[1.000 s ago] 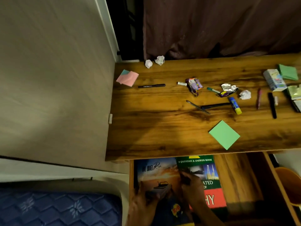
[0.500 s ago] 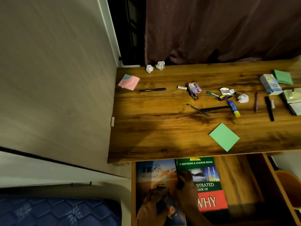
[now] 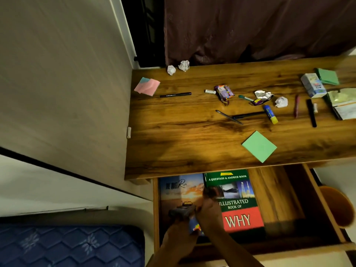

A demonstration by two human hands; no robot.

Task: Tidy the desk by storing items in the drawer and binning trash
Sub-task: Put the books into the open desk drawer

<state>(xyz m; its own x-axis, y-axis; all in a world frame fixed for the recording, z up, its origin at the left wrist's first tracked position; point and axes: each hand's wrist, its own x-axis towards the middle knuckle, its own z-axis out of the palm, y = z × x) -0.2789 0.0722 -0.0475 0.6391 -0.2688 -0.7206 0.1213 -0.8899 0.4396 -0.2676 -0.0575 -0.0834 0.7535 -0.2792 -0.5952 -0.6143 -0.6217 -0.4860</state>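
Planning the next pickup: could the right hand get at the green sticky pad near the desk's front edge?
Probably yes: the right hand is in the drawer below the desk, and the green sticky pad lies uncovered with nothing around it.

This looks like a bedroom or study corner in a home. A wooden desk (image 3: 192, 132) stands against a dark curtain (image 3: 250, 26) and beside a pale panelled wall (image 3: 57, 74), with a blue quilted mattress (image 3: 67, 245) close by at the lower left. The desk carries household clutter: sticky notes (image 3: 259, 146), pens (image 3: 175, 94), a glue stick (image 3: 270, 114), crumpled paper balls (image 3: 183, 65) and sweet wrappers (image 3: 224, 92). Its open drawer (image 3: 279, 189) holds two books (image 3: 238, 199), one an illustrated question and answer book. An orange bin (image 3: 335, 205) sits on the floor at the right of the drawer.
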